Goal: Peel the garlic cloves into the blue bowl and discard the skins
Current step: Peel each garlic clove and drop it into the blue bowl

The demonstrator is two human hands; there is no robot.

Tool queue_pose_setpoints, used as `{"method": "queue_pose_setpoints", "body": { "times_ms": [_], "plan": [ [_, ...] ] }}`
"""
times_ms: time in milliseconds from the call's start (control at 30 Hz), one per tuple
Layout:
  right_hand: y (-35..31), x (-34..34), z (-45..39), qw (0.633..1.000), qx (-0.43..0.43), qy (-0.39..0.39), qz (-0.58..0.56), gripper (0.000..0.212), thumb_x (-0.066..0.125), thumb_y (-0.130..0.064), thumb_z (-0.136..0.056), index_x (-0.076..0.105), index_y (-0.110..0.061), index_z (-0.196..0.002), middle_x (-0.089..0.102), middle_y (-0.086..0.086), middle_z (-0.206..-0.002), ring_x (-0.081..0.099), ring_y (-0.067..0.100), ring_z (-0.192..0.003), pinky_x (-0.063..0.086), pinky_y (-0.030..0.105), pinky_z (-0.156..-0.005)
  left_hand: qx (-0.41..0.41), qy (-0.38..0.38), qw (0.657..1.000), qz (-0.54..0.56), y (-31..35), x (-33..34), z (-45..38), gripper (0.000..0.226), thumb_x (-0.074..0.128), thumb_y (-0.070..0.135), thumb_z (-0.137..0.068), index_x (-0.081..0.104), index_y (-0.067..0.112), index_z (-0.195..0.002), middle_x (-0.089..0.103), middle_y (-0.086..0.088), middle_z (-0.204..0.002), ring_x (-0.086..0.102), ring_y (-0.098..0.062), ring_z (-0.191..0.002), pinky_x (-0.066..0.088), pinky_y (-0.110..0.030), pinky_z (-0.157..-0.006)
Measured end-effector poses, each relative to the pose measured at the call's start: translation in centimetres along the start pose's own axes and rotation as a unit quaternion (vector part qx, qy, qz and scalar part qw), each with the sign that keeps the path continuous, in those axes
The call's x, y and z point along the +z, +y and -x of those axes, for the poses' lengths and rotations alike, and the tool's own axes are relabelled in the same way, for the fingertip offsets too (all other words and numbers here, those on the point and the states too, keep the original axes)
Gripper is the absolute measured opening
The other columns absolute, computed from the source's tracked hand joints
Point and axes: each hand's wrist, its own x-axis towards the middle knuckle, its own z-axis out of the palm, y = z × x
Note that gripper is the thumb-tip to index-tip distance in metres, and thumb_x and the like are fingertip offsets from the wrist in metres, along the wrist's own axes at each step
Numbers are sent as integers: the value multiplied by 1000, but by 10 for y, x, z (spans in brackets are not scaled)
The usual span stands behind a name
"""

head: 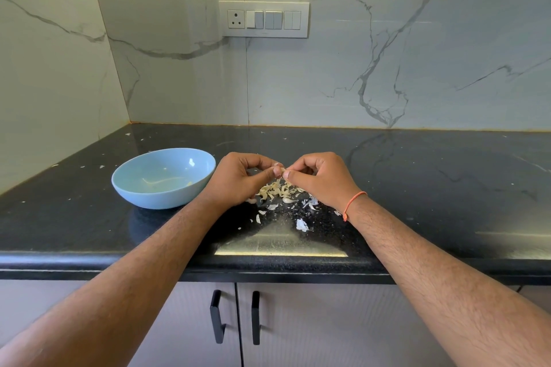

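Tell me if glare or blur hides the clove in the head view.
Head view: a bright glare strip lies on the glossy black countertop near its front edge, clear of the work; the small pale garlic clove, pinched between left hand and right hand, looks soft and tiny; wide-angle bending at the edges.

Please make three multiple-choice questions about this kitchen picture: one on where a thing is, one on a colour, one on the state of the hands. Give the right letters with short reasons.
1. Where does the blue bowl stand, seen from the person?
A. left of both hands
B. right of both hands
C. on the cabinet floor

2. What colour is the thread on the right wrist?
A. green
B. orange
C. white

3. What are the left hand and right hand doing?
A. resting flat
B. pinching one garlic clove together
C. lifting the bowl

Key: 1 A, it sits on the black counter beside the left hand; 2 B, the band is plainly orange; 3 B, fingertips of both meet on the clove above the skins.
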Motion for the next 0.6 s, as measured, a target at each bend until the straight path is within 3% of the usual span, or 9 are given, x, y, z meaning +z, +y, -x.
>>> {"method": "queue_pose_setpoints", "body": {
  "times_ms": [100, 167, 300, 467, 600],
  "plan": [
    [-2, 2, 2, 999, -13, 10, 41, 13, 84, -19, -83, 79, -20, -70, 72, -12, -63, 60, -2, -55, 44, 11, -55, 38, 13, 998, -55, 5, 2, 3, 9, 80, 21, -94, 81, 14, -99, 79, 7, -87, 52, 13, -47, 36, -3, -51],
    [-3, 2, 3, 998, -20, 12, 61, 14, 82, -17, -83, 79, -20, -69, 69, -16, -60, 60, -3, -54, 42, 8, -54, 60, 7, 994, -86, 7, 3, 4, 7, 78, 17, -96, 80, 11, -98, 74, 12, -82, 50, 19, -49, 35, -2, -51],
    [-4, 1, 5, 997, -37, 19, 66, 8, 81, -20, -87, 84, -22, -79, 66, -24, -57, 59, -2, -53, 43, 8, -55, 61, 14, 993, -102, 7, 3, 4, 9, 71, 20, -101, 79, 15, -100, 75, 11, -83, 52, 17, -52, 38, -5, -54],
    [-4, 1, 3, 997, -41, 37, 62, 8, 81, -25, -88, 84, -25, -81, 72, -13, -62, 60, 1, -53, 47, 13, -56, 58, 6, 991, -121, 8, 4, 4, 11, 69, 23, -103, 77, 16, -102, 76, 10, -87, 54, 17, -55, 38, -6, -55],
    [-4, 1, 3, 997, -38, 38, 64, 10, 80, -24, -88, 83, -25, -78, 71, -15, -62, 61, 1, -55, 49, 14, -56, 62, 2, 991, -121, 10, 4, 5, 11, 69, 22, -102, 77, 16, -101, 74, 13, -84, 53, 17, -55, 38, -5, -56]
  ]
}}
